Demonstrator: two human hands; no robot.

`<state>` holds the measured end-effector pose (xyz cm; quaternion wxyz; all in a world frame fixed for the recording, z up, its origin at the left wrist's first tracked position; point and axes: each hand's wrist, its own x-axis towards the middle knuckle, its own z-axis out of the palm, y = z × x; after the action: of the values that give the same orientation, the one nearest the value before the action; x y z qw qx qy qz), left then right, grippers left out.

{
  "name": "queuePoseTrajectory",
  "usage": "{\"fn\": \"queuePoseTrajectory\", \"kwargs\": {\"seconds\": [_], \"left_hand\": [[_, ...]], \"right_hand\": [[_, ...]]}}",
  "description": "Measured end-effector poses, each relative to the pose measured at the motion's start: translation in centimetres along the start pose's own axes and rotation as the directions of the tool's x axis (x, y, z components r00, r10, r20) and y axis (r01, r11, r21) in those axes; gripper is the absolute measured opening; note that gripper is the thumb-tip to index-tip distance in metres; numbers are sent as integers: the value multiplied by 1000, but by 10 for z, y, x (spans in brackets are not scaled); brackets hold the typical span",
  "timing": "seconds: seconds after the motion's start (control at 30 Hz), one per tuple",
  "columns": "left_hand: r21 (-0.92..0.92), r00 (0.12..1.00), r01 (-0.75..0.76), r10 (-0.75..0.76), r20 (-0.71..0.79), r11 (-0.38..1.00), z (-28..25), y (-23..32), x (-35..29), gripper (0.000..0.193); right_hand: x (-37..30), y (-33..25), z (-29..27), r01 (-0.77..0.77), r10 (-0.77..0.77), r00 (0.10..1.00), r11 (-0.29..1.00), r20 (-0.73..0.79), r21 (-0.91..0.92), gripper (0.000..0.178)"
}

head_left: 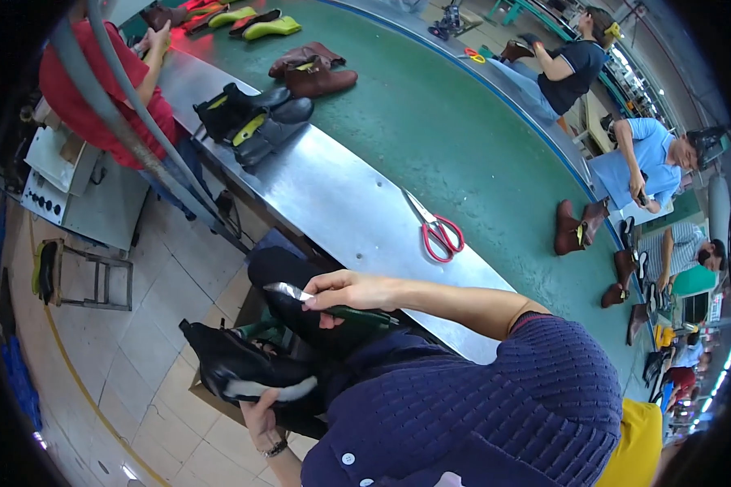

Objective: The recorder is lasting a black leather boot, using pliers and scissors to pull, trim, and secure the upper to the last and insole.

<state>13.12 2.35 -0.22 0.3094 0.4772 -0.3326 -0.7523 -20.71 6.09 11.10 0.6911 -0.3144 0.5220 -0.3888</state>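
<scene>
My left hand (260, 418), with a band at its wrist, grips a shiny black boot (231, 361) by its underside, near a whitish patch along the sole. The boot lies tilted on its side over my lap. My right hand (341, 292) is closed round a slim tool with a shiny silver, blade-like end (288, 290), held over my dark-clad leg just apart from the boot. The tool's exact kind is unclear. On the metal strip of the bench beyond my right forearm rest scissors (437, 231) with red handles.
A green-topped bench (430, 162) with a metal edge runs alongside. Black boots (252, 118), brown boots (313, 71) and yellow-green shoe forms (272, 28) stand on it. A person in red (110, 89) works at the upper left. Several people sit across the bench. A stool (97, 276) stands on the tiled floor.
</scene>
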Motion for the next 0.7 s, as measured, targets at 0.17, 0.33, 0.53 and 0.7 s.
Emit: {"fn": "queuePoseTrajectory", "kwargs": {"seconds": [0.17,0.33,0.53,0.7], "left_hand": [[71,962,186,-197,190,980,49,-19,-9,109],[-226,851,-171,259,457,959,45,-19,10,151],[66,950,-177,153,271,982,54,1,7,76],[-1,976,-217,217,14,976,77,4,9,41]], "right_hand": [[9,15,7,-228,231,911,972,342,-50,35],[21,34,29,-390,436,860,897,264,-211,41],[29,49,40,-315,412,809,906,420,-282,44],[20,46,38,-342,454,808,880,376,-330,49]]}}
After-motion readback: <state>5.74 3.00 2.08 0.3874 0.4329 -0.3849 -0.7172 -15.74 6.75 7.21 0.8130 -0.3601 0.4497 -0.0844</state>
